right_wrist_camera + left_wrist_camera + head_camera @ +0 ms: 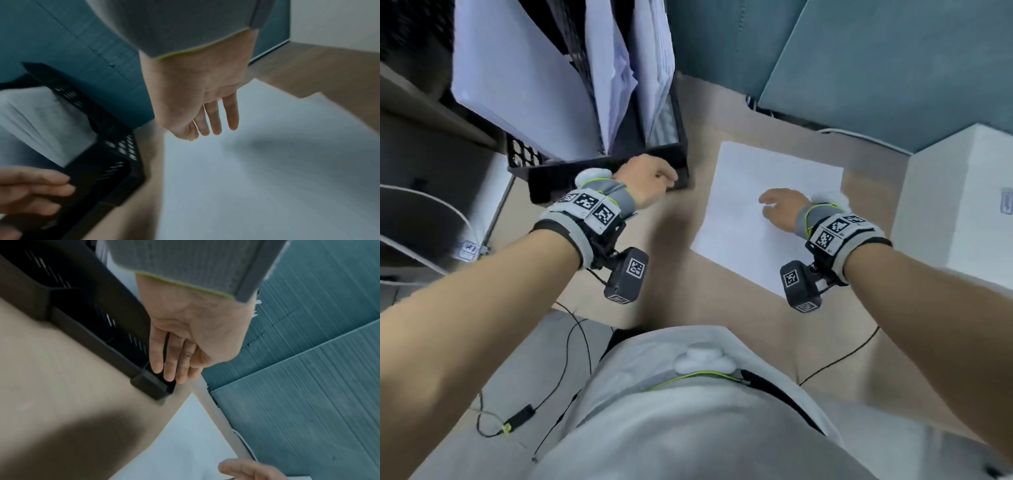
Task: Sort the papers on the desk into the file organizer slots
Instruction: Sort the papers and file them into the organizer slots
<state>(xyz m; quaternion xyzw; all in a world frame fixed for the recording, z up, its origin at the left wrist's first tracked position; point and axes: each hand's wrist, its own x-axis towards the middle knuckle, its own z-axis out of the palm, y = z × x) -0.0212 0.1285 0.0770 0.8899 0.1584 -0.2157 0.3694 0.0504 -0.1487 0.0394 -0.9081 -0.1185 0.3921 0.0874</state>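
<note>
Paper (pixel 756 212), a flat white stack of sheets, was laid on the tan surface (pixel 688 274) just right of the black perforated plastic file organizer (pixel 599 171). Over it the right hand (pixel 782 209) was held with fingers (pixel 216 120) straight and nearly together, probably for pickup. The left hand (pixel 647 181) was rested on the organizer's front rim, fingers (pixel 170 360) straight and together, likely as bracing.

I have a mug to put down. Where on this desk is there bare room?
Bare desk lies between the black file organizer and the sheet of paper, widening toward the person. A narrow strip runs behind the sheet, along the teal partition. Crowded: the white box borders the sheet's right; left hand is at the organizer, right hand over the sheet.
</note>
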